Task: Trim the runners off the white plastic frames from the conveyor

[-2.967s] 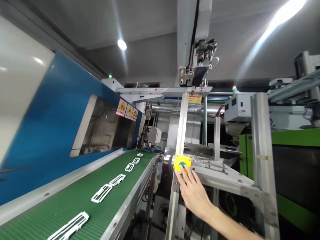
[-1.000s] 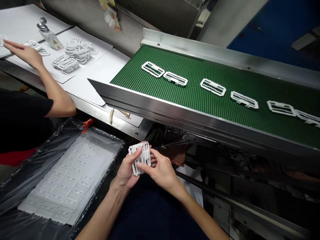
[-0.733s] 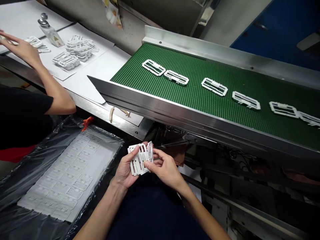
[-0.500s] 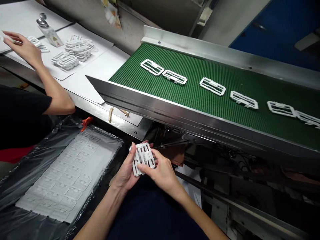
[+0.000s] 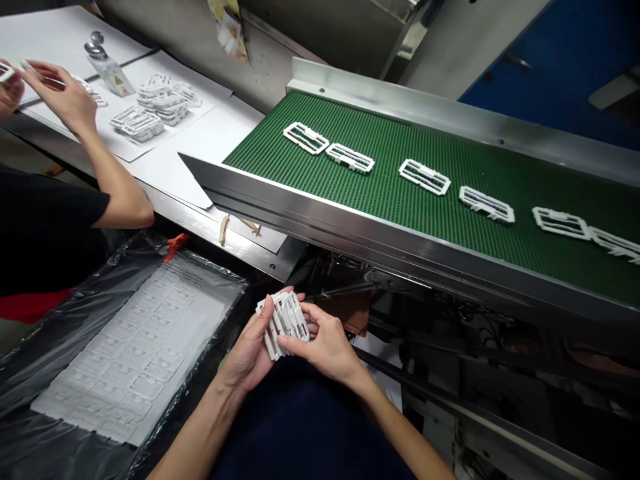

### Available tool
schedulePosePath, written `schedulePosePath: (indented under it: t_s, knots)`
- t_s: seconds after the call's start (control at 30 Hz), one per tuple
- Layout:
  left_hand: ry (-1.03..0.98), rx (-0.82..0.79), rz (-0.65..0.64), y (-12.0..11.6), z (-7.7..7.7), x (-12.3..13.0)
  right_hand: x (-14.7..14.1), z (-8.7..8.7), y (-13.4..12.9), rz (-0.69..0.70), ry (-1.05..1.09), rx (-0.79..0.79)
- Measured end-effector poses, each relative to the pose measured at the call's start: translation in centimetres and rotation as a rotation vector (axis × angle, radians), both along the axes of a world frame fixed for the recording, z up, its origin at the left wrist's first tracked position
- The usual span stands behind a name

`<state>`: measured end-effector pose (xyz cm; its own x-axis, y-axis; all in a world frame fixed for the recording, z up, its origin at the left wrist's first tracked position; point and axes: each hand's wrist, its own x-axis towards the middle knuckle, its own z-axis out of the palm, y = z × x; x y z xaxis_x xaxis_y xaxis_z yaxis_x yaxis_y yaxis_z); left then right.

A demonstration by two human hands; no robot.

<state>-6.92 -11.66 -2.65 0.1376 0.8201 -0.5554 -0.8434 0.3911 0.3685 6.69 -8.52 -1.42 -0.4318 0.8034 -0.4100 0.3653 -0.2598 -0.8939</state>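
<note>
White plastic moulded frames (image 5: 283, 325), a small stack, being held in both hands just below the conveyor edge.
Left hand (image 5: 245, 357) is cupping the stack, right hand (image 5: 325, 343) is pressing it from the other side; grip is narrow, closed on the frames. Pale moulded liner (image 5: 130, 353) on black plastic sheeting (image 5: 50, 373) is lying just left of the hands. Green conveyor belt (image 5: 400, 167) is carrying single frames (image 5: 305, 138) behind the steel side rail (image 5: 350, 233). Co-worker's hand (image 5: 60, 93) is working near frame stacks (image 5: 137, 123) on the desk (image 5: 170, 223).
</note>
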Motion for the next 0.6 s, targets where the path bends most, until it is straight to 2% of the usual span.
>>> schedulePosePath:
  t_s: [0.17, 0.27, 0.37, 0.6]
  knots:
    - [-0.065, -0.042, 0.034, -0.21, -0.62, -0.35, 0.56, -0.60, 0.02, -0.072, 0.248, -0.267]
    - [-0.122, -0.057, 0.029, -0.20, -0.95, -0.54, 0.85, -0.76, 0.02, -0.082, 0.354, -0.368]
    - [-0.157, -0.054, 0.028, -0.28, -1.03, -0.71, 0.97, -0.79, -0.02, -0.095, 0.419, -0.399]
    - [-0.202, -0.063, 0.038, -0.51, -1.00, -0.95, 0.88, -0.46, -0.29, -0.114, 0.414, -0.400]
